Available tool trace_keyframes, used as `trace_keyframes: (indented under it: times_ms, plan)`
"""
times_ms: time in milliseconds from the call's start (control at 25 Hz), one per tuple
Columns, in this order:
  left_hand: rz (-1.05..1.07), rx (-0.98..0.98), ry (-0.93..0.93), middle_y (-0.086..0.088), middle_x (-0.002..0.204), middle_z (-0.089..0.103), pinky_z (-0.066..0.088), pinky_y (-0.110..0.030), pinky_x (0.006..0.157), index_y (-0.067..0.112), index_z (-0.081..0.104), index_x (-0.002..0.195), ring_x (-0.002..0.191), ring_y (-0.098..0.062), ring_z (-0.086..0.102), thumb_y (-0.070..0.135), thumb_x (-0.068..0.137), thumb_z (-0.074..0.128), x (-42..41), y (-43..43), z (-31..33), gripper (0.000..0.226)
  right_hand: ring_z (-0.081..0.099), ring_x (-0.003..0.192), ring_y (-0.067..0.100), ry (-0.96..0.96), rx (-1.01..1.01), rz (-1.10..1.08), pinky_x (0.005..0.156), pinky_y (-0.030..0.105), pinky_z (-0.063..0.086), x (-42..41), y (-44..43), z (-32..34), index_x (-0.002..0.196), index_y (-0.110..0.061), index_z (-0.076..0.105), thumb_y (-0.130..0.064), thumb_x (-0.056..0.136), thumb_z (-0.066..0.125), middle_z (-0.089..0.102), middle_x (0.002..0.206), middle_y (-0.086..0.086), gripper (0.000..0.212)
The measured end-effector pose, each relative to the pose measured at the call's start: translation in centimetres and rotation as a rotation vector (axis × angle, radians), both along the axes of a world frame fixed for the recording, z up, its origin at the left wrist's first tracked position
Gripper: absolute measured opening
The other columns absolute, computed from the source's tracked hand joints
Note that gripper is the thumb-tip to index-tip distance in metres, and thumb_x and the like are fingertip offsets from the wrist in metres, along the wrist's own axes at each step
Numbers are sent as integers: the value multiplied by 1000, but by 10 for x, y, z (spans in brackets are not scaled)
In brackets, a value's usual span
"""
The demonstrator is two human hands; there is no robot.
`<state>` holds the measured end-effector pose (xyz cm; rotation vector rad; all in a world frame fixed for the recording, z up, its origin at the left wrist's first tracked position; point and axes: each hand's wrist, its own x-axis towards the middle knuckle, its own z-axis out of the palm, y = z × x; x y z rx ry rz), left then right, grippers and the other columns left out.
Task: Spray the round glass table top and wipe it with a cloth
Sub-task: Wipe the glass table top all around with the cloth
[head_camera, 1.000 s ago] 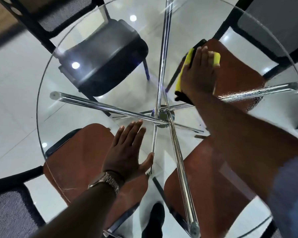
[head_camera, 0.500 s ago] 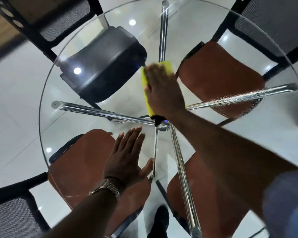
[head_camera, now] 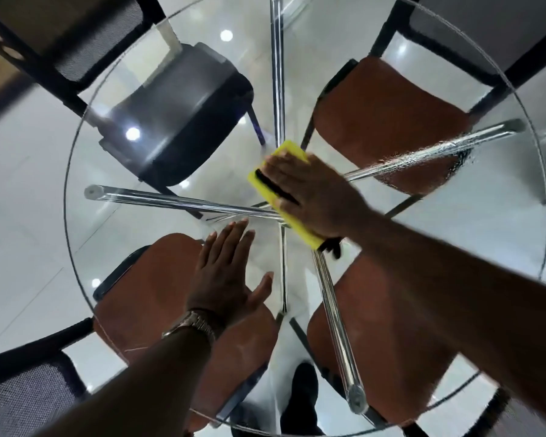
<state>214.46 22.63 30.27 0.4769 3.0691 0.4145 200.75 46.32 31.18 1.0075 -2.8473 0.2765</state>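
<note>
The round glass table top (head_camera: 76,171) fills the view, with chrome legs crossing under its middle. My right hand (head_camera: 316,193) presses a yellow cloth (head_camera: 265,187) with a black strip flat on the glass near the centre. My left hand (head_camera: 227,279) lies flat on the glass nearer to me, fingers spread, holding nothing; a metal watch is on its wrist. Droplets of spray sit on the glass at the right over a chrome leg (head_camera: 435,152). No spray bottle is in view.
Seen through the glass are three brown-seated chairs (head_camera: 388,121) and one black-seated chair (head_camera: 183,121) tucked around the table. A black shoe (head_camera: 300,395) shows below on the white tiled floor. Mesh chair backs stand at the corners.
My right hand has swept the yellow cloth from the far right of the glass leftward and then back toward the centre. My left hand has stayed flat in place.
</note>
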Motion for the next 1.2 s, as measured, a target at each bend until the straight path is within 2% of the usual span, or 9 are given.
trace_keyframes:
  times_ms: [40,160,240,400,640,840,920,1040,1200]
  plan:
    - [-4,1,-5,-7,166,34,25,-53,125,9,48,150,154,-28,31,55,90,60,0,0,-1,76,41,156,30,-8,5,-98,125,57,34,-21,19,0,163,-18,43,-41,107,49,45,167,9,60]
    - [-8,-1,10,-6,166,34,24,-52,125,9,48,149,154,-27,31,54,89,60,0,-1,-5,76,35,159,28,-49,-33,-741,126,55,30,-45,34,4,166,-18,37,-43,107,38,36,173,8,64]
    - [-6,2,16,-7,165,35,24,-52,125,9,49,149,154,-27,31,55,90,59,0,-1,-5,76,33,160,28,25,-59,-867,126,53,29,-1,10,2,167,-16,35,-41,108,39,32,174,7,64]
    - [-7,-19,3,-7,166,33,21,-50,126,9,48,149,155,-27,29,57,90,55,0,-1,-3,76,24,164,24,-33,-69,-673,132,50,21,102,-4,-1,169,-20,30,-40,111,41,28,176,2,62]
    - [-32,8,27,-8,166,33,22,-50,126,9,47,149,153,-29,31,56,90,57,-1,-4,-8,76,30,161,28,-80,-95,-759,128,55,27,-10,36,7,166,-19,38,-34,104,43,34,174,5,64]
    - [-15,30,41,-8,165,34,23,-51,125,8,47,148,153,-30,31,58,90,53,0,-3,-4,77,38,158,29,-19,-141,-691,126,51,33,151,40,5,163,-15,44,-29,107,50,42,169,7,59]
    - [-32,41,31,-9,165,35,24,-51,124,8,47,148,152,-30,31,58,90,52,0,-3,-5,77,36,159,27,-2,-126,-787,129,50,29,204,49,1,163,-15,44,-30,108,50,41,170,7,58]
    - [-49,54,52,-9,164,36,23,-51,125,8,45,149,152,-30,31,58,91,52,1,-2,-9,77,37,158,26,9,-156,-1030,127,52,32,176,24,-2,161,-20,47,-28,104,51,44,169,4,57]
    - [-66,113,102,-10,162,40,24,-50,125,8,48,148,150,-32,35,57,91,51,10,0,-5,75,44,154,30,-57,48,-385,126,46,32,152,47,1,163,-17,44,-40,106,47,46,167,10,61]
